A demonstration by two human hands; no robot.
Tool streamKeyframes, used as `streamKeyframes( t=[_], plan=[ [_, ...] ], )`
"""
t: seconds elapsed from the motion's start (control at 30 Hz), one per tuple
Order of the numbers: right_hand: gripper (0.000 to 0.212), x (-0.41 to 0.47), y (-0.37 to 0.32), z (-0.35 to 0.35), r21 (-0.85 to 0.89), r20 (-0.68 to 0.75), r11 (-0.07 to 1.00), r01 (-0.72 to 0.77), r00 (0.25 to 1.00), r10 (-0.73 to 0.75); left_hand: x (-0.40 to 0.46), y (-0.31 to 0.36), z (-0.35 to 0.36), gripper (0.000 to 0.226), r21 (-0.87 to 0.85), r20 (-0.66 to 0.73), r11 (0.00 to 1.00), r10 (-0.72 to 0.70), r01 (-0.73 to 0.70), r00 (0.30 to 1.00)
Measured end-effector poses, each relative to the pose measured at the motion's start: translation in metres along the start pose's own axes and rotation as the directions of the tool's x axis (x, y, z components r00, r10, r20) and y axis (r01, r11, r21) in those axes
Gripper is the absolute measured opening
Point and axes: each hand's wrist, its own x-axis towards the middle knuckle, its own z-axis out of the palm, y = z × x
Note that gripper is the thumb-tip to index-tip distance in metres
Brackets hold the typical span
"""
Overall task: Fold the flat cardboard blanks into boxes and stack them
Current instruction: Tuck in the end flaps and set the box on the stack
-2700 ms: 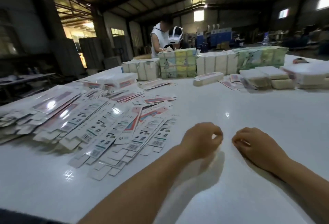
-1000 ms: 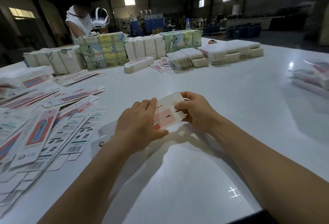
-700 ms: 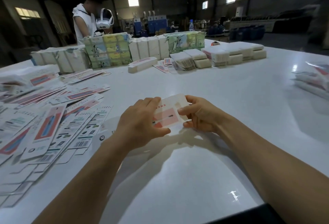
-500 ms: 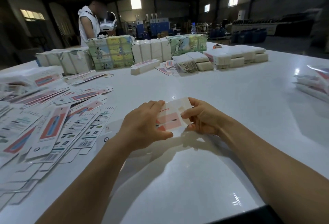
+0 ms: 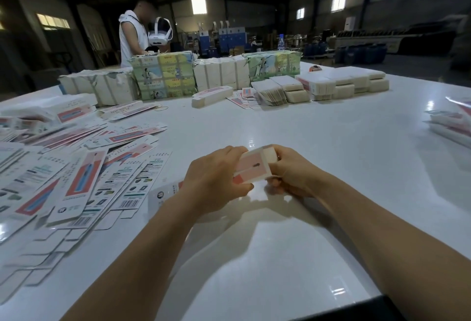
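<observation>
Both my hands hold one pink-and-white cardboard blank [image 5: 254, 166] just above the white table [image 5: 318, 142]. It is bent open into a box shape, its far end raised. My left hand [image 5: 214, 184] grips its near left part, covering most of its length; its white tail [image 5: 163, 194] sticks out behind my wrist. My right hand [image 5: 290, 176] pinches the right end with curled fingers. A wide spread of flat blanks [image 5: 76, 172] with barcodes and pink panels lies on the table to the left.
Bundled packs [image 5: 163, 76] and stacks of white flat blanks [image 5: 344, 83] line the far side. One folded long box [image 5: 211, 95] lies before them. More blanks [image 5: 453, 121] sit at the right edge. A person [image 5: 132, 35] stands beyond the table holding a white headset.
My hands went from empty fists on the table to holding a blank. Over the last second the flat blank has been squeezed open into a box shape.
</observation>
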Motion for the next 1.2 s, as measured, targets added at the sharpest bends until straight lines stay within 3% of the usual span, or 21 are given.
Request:
streamKeyframes(
  t=[0.1, 0.23, 0.33, 0.4, 0.47, 0.5, 0.57, 0.8, 1.0, 1.13, 1.2],
  plan=[
    [0.048, 0.002, 0.000, 0.000, -0.030, -0.078, 1.000, 0.004, 0.997, -0.007, 0.003, 0.000, -0.002, 0.064, -0.057, 0.057, 0.997, -0.054, 0.057, 0.997],
    [0.029, 0.001, -0.004, 0.001, 0.000, -0.086, 1.000, -0.019, 0.996, 0.019, 0.009, -0.001, -0.001, 0.062, -0.062, 0.102, 0.990, -0.119, 0.126, 0.988],
    [0.023, 0.001, -0.006, 0.004, 0.059, -0.259, 0.995, 0.077, 0.964, -0.059, 0.012, -0.012, -0.002, 0.056, -0.087, 0.092, 0.977, -0.187, 0.195, 0.978],
    [0.021, 0.000, -0.005, 0.008, -0.265, -0.439, 0.934, 0.239, 0.833, -0.337, 0.012, -0.023, -0.005, 0.052, -0.132, 0.064, 0.962, -0.233, 0.240, 0.970],
    [0.016, -0.002, -0.001, 0.015, -0.599, -0.379, 0.728, 0.333, 0.683, -0.624, 0.012, -0.030, -0.007, 0.049, -0.176, 0.039, 0.948, -0.261, 0.264, 0.965],
    [0.015, -0.002, 0.001, 0.020, -0.677, -0.316, 0.651, 0.344, 0.663, -0.679, 0.012, -0.031, -0.007, 0.047, -0.188, 0.033, 0.946, -0.264, 0.265, 0.964],
    [0.019, -0.001, 0.005, 0.027, -0.723, -0.253, 0.601, 0.339, 0.680, -0.688, 0.012, -0.031, -0.006, 0.044, -0.196, 0.032, 0.946, -0.256, 0.258, 0.966],
    [0.025, -0.004, 0.004, 0.032, -0.646, -0.248, 0.690, 0.327, 0.765, -0.594, 0.013, -0.022, 0.000, 0.033, -0.180, 0.075, 0.957, -0.217, 0.227, 0.973],
    [0.027, -0.011, 0.000, 0.037, -0.627, -0.239, 0.669, 0.400, 0.718, -0.653, 0.008, -0.023, 0.000, 0.038, -0.119, 0.075, 0.977, -0.170, 0.178, 0.983],
    [0.037, -0.012, -0.003, 0.036, -0.546, -0.290, 0.733, 0.405, 0.730, -0.619, 0.010, -0.024, -0.001, 0.039, -0.093, 0.074, 0.980, -0.167, 0.173, 0.983],
    [0.054, -0.011, -0.004, 0.034, -0.563, -0.266, 0.734, 0.379, 0.758, -0.595, 0.010, -0.024, -0.001, 0.039, -0.086, 0.063, 0.983, -0.155, 0.160, 0.986]
  ],
)
